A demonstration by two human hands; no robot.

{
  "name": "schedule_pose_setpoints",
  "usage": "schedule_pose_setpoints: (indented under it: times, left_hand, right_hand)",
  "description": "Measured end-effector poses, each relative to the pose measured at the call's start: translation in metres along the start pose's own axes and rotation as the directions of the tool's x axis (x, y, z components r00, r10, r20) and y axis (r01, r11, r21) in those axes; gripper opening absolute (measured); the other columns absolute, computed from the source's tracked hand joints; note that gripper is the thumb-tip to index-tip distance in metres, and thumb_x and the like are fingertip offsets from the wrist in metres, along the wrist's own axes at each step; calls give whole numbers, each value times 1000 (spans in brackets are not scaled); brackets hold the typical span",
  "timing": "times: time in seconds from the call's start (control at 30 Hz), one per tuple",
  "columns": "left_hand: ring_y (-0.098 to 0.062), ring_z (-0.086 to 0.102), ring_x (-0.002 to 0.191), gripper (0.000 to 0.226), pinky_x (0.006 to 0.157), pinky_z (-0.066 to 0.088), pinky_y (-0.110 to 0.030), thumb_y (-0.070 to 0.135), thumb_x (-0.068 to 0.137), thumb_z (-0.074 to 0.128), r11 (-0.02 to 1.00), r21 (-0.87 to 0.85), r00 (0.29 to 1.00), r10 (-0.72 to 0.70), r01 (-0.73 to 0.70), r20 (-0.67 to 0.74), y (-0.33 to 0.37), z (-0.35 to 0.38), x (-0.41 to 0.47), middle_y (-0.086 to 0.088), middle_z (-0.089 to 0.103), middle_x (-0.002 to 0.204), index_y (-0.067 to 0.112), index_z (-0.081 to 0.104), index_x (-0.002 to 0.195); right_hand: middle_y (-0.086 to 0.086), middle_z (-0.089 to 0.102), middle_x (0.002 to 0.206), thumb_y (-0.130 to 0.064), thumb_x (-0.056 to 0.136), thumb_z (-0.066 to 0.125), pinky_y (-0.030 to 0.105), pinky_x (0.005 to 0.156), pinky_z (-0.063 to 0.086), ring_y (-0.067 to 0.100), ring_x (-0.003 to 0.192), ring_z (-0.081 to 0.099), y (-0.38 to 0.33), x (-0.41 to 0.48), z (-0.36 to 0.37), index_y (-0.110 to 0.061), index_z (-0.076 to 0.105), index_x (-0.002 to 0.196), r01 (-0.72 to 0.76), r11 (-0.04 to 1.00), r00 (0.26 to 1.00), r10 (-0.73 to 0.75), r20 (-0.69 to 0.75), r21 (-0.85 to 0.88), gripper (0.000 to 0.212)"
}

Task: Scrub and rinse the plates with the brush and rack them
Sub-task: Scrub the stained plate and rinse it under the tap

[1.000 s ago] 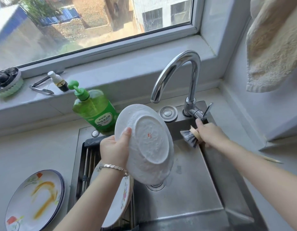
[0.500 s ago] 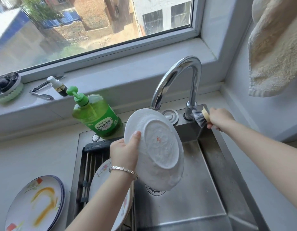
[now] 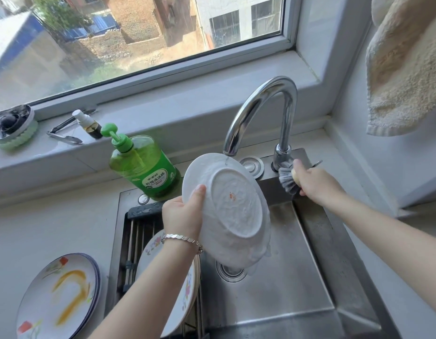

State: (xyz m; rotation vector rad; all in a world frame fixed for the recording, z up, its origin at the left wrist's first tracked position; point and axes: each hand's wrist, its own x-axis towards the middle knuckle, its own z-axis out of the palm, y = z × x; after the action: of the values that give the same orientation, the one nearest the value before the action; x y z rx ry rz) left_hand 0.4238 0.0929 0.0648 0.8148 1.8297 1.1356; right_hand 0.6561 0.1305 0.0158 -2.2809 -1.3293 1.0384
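Rinse step, judged to be just starting: a round white plate (image 3: 234, 211), glazed, foot-ringed and filmed with suds, is held tilted over the steel sink (image 3: 297, 277), its far rim under the spout of the chrome tap (image 3: 261, 106). Its left rim is pinched by the left hand (image 3: 182, 216), thumb on the back, fingers hidden. The grey-bristled brush (image 3: 286, 179) is gripped in the curled fingers of the right hand (image 3: 317, 184) at the tap base. Next, water over both faces is called for, then transfer to the wire rack (image 3: 136, 241) at left, where a flowered plate (image 3: 187, 289) is propped. Sauce-smeared plates (image 3: 58, 297) lie stacked near left.
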Motion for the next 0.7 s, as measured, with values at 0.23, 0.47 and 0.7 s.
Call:
schedule_pose_setpoints:
  times: [0.23, 0.47, 0.7]
  left_hand:
    - [-21, 53, 68, 35, 66, 44, -34, 21, 80, 70, 1000, -20, 1000, -3, 4, 26, -6, 2, -1, -7, 57, 58, 6, 56, 52]
    - [-19, 49, 67, 42, 65, 41, -35, 21, 73, 76, 993, -100, 997, 62, -58, 40, -15, -14, -5, 3, 54, 46, 15, 60, 35]
    - [-17, 54, 60, 39, 61, 46, -30, 16, 81, 68, 993, -104, 997, 68, -63, 39, -9, -22, -8, 11, 55, 39, 12, 61, 44]
  right_hand:
    - [-10, 64, 106, -56, 85, 54, 32, 88, 44, 13, 102, 56, -41, -92, 38, -31, 49, 134, 516, 843, 838, -534, 115, 153, 54]
    - [-12, 59, 72, -51, 80, 63, 29, 73, 43, 18, 83, 54, -36, -90, 45, -31, 62, 117, 354, 912, 934, -358, -21, 205, 42]
    - [-11, 55, 71, -52, 78, 64, 30, 70, 42, 19, 81, 55, -34, -73, 35, -29, 65, 112, 309, 931, 951, -295, -97, 195, 41]
